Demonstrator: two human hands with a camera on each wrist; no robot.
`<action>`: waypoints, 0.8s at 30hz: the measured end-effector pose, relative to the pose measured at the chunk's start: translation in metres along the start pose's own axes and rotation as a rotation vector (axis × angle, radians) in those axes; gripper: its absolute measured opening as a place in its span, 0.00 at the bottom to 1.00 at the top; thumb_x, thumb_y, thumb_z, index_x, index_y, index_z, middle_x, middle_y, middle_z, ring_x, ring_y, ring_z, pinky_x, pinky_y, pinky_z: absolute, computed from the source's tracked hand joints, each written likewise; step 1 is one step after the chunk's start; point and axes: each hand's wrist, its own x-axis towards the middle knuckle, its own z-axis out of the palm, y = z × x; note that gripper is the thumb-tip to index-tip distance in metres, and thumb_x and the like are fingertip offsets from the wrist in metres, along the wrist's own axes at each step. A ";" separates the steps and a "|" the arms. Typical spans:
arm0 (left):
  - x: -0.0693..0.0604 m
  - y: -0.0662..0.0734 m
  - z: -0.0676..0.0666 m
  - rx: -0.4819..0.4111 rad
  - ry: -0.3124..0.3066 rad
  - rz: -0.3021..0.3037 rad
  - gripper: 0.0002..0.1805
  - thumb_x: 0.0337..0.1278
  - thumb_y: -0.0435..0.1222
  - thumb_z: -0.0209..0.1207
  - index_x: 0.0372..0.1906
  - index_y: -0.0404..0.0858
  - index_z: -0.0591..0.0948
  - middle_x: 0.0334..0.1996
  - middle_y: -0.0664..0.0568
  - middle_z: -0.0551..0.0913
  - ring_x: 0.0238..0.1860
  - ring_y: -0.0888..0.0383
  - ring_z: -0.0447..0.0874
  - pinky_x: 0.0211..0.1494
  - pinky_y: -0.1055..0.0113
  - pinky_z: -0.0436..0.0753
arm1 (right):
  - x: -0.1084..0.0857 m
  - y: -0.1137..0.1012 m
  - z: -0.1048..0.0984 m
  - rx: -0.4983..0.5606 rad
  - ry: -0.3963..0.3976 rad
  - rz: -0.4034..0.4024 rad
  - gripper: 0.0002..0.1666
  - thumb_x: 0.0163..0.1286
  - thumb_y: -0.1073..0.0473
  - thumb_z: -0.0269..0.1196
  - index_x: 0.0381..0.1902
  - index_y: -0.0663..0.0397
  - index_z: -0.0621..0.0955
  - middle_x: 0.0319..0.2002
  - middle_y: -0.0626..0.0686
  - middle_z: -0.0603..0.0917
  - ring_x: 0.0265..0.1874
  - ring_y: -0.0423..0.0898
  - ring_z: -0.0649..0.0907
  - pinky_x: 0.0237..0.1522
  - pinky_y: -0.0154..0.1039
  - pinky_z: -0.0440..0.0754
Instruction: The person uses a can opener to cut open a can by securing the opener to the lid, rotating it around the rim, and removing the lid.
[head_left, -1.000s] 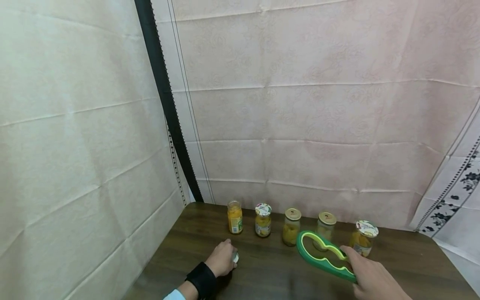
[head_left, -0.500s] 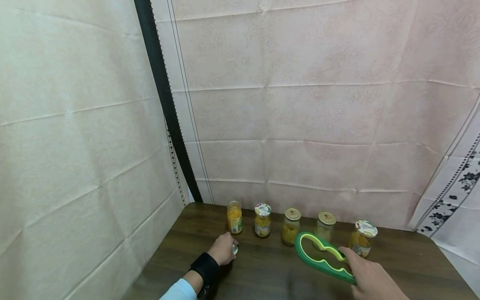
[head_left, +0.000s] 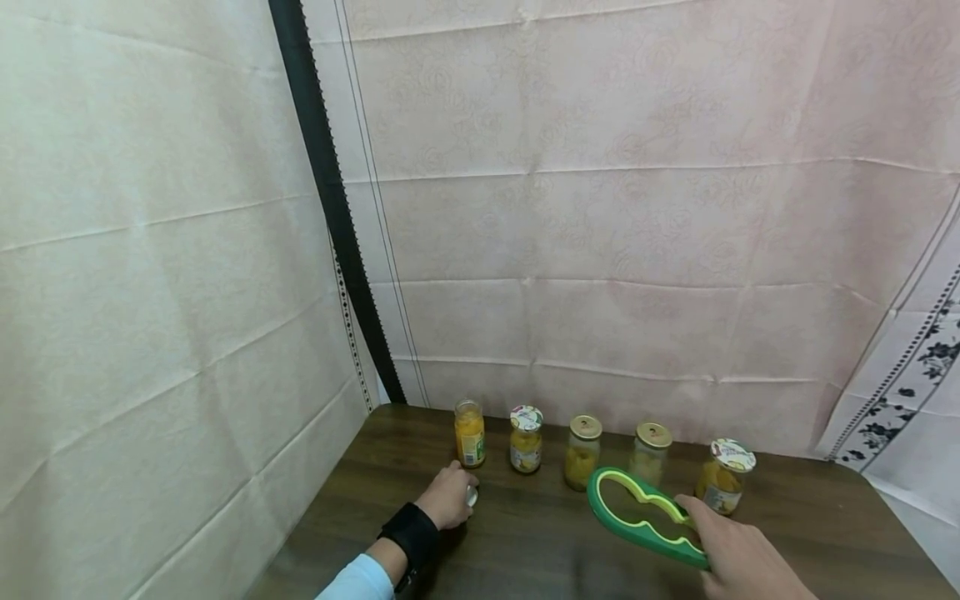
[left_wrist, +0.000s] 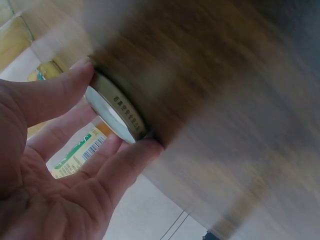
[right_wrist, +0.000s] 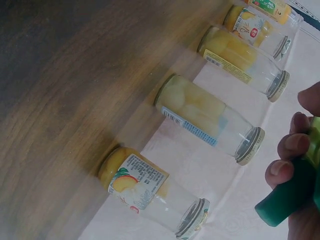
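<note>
My left hand [head_left: 448,497] pinches a round metal jar lid [left_wrist: 116,109] by its rim between thumb and fingers, close over the table. Behind that hand stands a lidless jar [head_left: 469,435] of orange fruit with a green and white label. In my right hand [head_left: 738,554] is a green jar opener [head_left: 645,521] with a wavy light-green inner edge, gripped at its handle end. It is held above the table, in front of a gold-lidded jar [head_left: 651,454] of pale fruit and a jar with a patterned lid [head_left: 723,477].
A small jar with a floral lid [head_left: 526,440] and a gold-lidded jar of yellow fruit [head_left: 582,452] complete the row along the back of the brown wooden table [head_left: 525,542]. Pale cloth [head_left: 600,250] hangs behind and on the left.
My left hand has moved slightly forward with the lid, closer to the lidless jar. The jar opener in my right hand has shifted a little left and down.
</note>
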 end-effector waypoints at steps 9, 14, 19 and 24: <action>0.003 -0.001 0.005 0.050 -0.013 0.005 0.27 0.58 0.31 0.76 0.64 0.36 0.84 0.55 0.39 0.80 0.53 0.43 0.81 0.55 0.50 0.87 | 0.001 -0.004 0.002 -0.110 0.188 -0.046 0.40 0.45 0.72 0.74 0.60 0.47 0.80 0.37 0.36 0.82 0.31 0.27 0.73 0.30 0.35 0.79; -0.004 0.002 0.001 0.025 -0.021 -0.006 0.35 0.57 0.33 0.77 0.70 0.35 0.78 0.62 0.35 0.77 0.61 0.39 0.80 0.61 0.46 0.86 | 0.004 -0.003 0.002 -0.209 0.324 -0.100 0.43 0.37 0.73 0.75 0.57 0.50 0.81 0.37 0.40 0.84 0.33 0.32 0.78 0.32 0.38 0.82; -0.009 -0.002 0.000 -0.044 -0.040 -0.024 0.50 0.50 0.36 0.82 0.78 0.34 0.70 0.71 0.31 0.69 0.74 0.32 0.69 0.69 0.41 0.81 | 0.007 -0.004 -0.002 -0.173 0.300 -0.009 0.38 0.45 0.72 0.74 0.58 0.59 0.78 0.34 0.47 0.85 0.30 0.40 0.79 0.31 0.44 0.81; -0.024 0.002 -0.008 -0.064 -0.018 0.010 0.55 0.56 0.39 0.79 0.84 0.36 0.60 0.80 0.29 0.59 0.84 0.25 0.48 0.75 0.36 0.75 | 0.010 -0.003 -0.001 -0.165 0.362 -0.012 0.30 0.46 0.72 0.70 0.50 0.57 0.77 0.27 0.44 0.77 0.25 0.37 0.70 0.26 0.40 0.72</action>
